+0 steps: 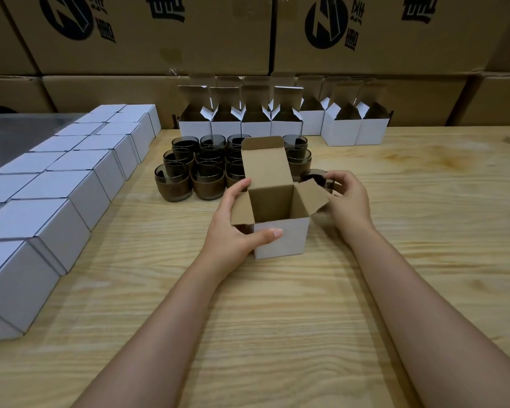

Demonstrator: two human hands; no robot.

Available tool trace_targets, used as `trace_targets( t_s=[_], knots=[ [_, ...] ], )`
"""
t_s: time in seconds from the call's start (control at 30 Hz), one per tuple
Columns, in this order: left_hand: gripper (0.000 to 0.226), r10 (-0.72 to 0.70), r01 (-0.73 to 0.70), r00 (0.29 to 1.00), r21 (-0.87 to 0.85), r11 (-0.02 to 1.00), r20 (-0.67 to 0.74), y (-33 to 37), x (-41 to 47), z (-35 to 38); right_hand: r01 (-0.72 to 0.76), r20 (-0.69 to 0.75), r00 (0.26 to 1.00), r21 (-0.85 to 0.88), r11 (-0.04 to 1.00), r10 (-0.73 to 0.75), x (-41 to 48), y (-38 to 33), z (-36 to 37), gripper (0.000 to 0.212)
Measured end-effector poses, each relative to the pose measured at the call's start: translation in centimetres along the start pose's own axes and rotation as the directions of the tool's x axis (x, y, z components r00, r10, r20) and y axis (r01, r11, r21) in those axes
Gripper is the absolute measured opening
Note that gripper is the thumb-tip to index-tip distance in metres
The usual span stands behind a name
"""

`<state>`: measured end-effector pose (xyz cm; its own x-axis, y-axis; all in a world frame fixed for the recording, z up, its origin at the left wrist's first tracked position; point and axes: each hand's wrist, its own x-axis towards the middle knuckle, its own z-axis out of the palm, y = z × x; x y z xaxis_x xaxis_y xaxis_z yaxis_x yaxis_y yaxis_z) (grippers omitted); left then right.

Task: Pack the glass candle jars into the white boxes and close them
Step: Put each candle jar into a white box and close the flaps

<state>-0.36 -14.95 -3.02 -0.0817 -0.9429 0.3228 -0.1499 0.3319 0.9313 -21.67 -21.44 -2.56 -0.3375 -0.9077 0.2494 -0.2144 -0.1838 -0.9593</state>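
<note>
Here, the open white box stands upright on the table. The left hand grips its left side, thumb on the near face. The right hand curls its fingers round a glass candle jar just right of the box.

Open box before jars, closed boxes left.

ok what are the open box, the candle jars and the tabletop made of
Open box: cardboard, matte white outside, raw brown inside, with crisp folded flaps. Candle jars: smoky, glossy transparent glass, since rims show through; the brown lower band could be wax or a sleeve. Tabletop: pale wood or wood-look laminate, matte, with visible grain.
</note>
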Motion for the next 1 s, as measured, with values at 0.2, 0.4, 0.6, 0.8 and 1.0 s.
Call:
trace_targets(
  t_s=[0.2, 0.4, 0.6, 0.8, 1.0],
  knots=[
    [0.088, -0.012, 0.012, 1.000, 0.004, 1.000, -0.005, 0.0, 0.2, 0.1, 0.013, -0.107, 0.994, 0.068, 0.998, -0.006, -0.6, -0.8, -2.3, 0.048],
    [0.090, -0.029, 0.029, 1.000, 0.001, 1.000, 0.002, -0.1, 0.2, 0.1, 0.138, -0.105, 0.988, 0.222, 0.965, -0.117, -0.8, -6.4, -3.0, 0.024],
    [0.091, -0.047, 0.047, 0.999, 0.006, 0.999, 0.001, 0.1, 0.1, 0.1, 0.148, 0.246, 0.947, 0.239, 0.960, -0.207, -2.6, -10.1, -2.1, 0.004],
    [0.095, -0.045, 0.045, 0.999, 0.021, 0.999, 0.005, 0.5, 0.1, 0.2, 0.133, 0.510, 0.844, 0.102, 0.986, -0.167, -3.6, -9.7, -0.8, 0.019],
    [0.095, -0.049, 0.049, 0.999, 0.017, 0.999, -0.001, 0.4, 0.1, 0.2, 0.150, 0.572, 0.814, -0.034, 0.988, -0.104, -3.2, -8.3, -0.7, 0.010]
  ],
)
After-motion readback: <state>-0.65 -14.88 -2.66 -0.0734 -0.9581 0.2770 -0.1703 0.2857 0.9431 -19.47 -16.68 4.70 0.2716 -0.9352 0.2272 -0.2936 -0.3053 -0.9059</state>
